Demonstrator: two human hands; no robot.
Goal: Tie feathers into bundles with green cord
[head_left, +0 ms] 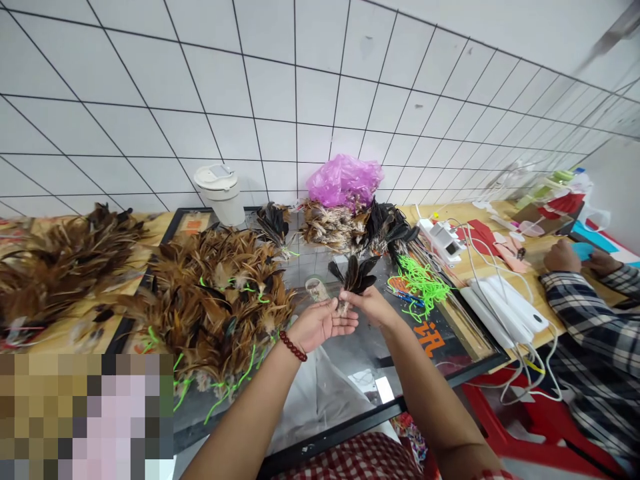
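Tiled wall, crowded bench, dark feather bundle in hand

White tiled wall (270, 93) stood behind a wooden bench (473, 268). Clock: twelve toward the wall.

Right hand (373, 305): narrow, thumb and fingers closed on the base of the dark feather bundle (357, 273). Left hand (319, 325): opened out, palm up, fingers extended below the stem ends; whether its thumb pressed them, could not tell. Bundle sat at one o'clock from the left palm, plumes fanned toward the wall. Gripped low, probably to spare the vanes and leave the stem ends reachable.

From the hands: brown feather heap (220, 287) at nine, near the left forearm. Green strands (421, 281) piled at two, likely for an easy right-hand reach. Small clear cup (316, 289) at ten, just beside the left hand. Black feathers (387, 230) at one; pink bag (345, 180) at twelve by the wall, perhaps pushed back for working room. Well apart, toward two, a co-worker's hand (563, 257) near a blue piece (583, 251).
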